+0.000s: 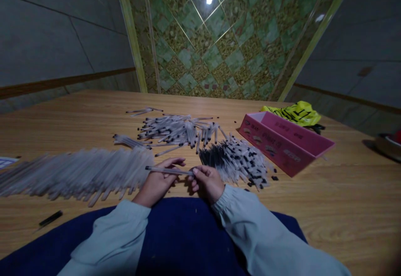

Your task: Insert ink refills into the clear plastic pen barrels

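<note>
A clear pen with a dark end (169,170) lies level between my two hands. My right hand (208,182) pinches its right end between thumb and fingers. Under the pen's left part, my left hand (159,184) is turned palm up with its fingers spread and the pen resting across it. Left of my hands is a wide row of clear tubes (78,173). A pile of pens with black tips (238,161) sits to the right. Beyond my hands is another heap of clear pens with dark ends (169,130).
A pink box (278,144) stands open at the right, with a yellow plastic bag (297,114) behind it. One black piece (51,218) lies at the near left. A round container (388,145) is at the far right edge.
</note>
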The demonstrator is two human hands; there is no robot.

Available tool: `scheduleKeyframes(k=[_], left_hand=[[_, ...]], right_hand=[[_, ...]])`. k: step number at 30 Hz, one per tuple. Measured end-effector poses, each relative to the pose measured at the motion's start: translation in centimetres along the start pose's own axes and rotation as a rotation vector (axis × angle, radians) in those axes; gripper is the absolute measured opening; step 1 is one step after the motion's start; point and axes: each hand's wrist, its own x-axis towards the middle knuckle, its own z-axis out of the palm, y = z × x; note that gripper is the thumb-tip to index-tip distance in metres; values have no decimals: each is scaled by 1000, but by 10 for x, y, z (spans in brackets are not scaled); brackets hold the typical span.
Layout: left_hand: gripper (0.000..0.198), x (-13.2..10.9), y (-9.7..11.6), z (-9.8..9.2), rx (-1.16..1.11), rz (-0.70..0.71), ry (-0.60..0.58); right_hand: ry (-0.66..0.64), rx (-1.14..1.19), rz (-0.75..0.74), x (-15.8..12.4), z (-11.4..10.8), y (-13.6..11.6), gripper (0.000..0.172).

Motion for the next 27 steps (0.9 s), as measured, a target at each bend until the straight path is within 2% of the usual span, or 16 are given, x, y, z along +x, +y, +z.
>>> scheduleKeyframes(k=[3, 7, 15, 19, 23, 25, 27], left_hand=[[43, -2, 2, 1, -143, -56, -43], [36, -2, 1, 1, -297, -125, 12], [32, -3, 4, -3, -454, -125, 102], [33, -2, 4, -2, -480, -143, 135], [34, -1, 2, -1, -476, -170, 166], [34, 0, 1, 0, -480, -174, 175], [32, 0, -1, 0, -489, -173, 185]], right_hand=[[19, 24, 1, 2, -3, 1, 37], [-23, 14, 25, 1, -4, 0, 38], [-375, 16, 240, -2, -6, -5, 41], [-461, 15, 257, -1, -10, -5, 39], [-399, -41, 229, -1, -7, -3, 40], [-318, -111, 190, -3, -3, -3, 42], [-208, -277, 86, -8, 1, -6, 41]])
